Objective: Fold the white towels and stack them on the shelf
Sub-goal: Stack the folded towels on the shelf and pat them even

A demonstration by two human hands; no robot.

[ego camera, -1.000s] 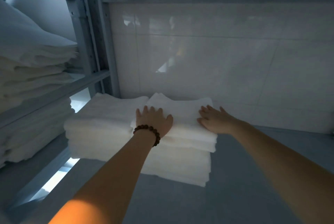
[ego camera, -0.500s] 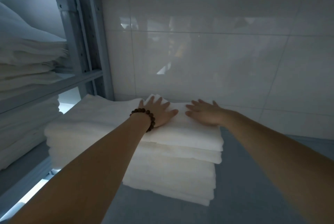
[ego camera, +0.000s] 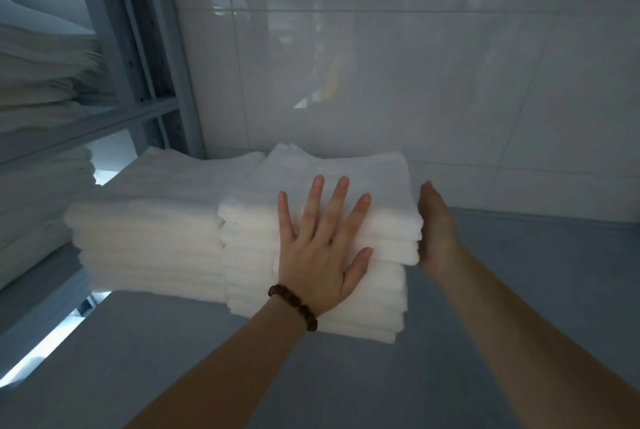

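Observation:
Two stacks of folded white towels stand side by side on the grey shelf (ego camera: 519, 307). My left hand (ego camera: 320, 248), with a dark bead bracelet on the wrist, lies flat with spread fingers against the front of the right stack (ego camera: 346, 183). My right hand (ego camera: 434, 228) presses edge-on against that stack's right side, fingers straight. Neither hand grips anything. The left stack (ego camera: 156, 221) sits touching the right one, a little lower.
A white tiled wall (ego camera: 415, 65) closes the back of the shelf. A grey metal upright (ego camera: 145, 48) stands at the left, and beyond it more folded towels (ego camera: 38, 89) fill neighbouring shelves. Bare shelf surface lies to the right of the stacks.
Both hands slid off the top towel: the left came down onto the stack's front, the right moved to its right side. The view moved closer and lower.

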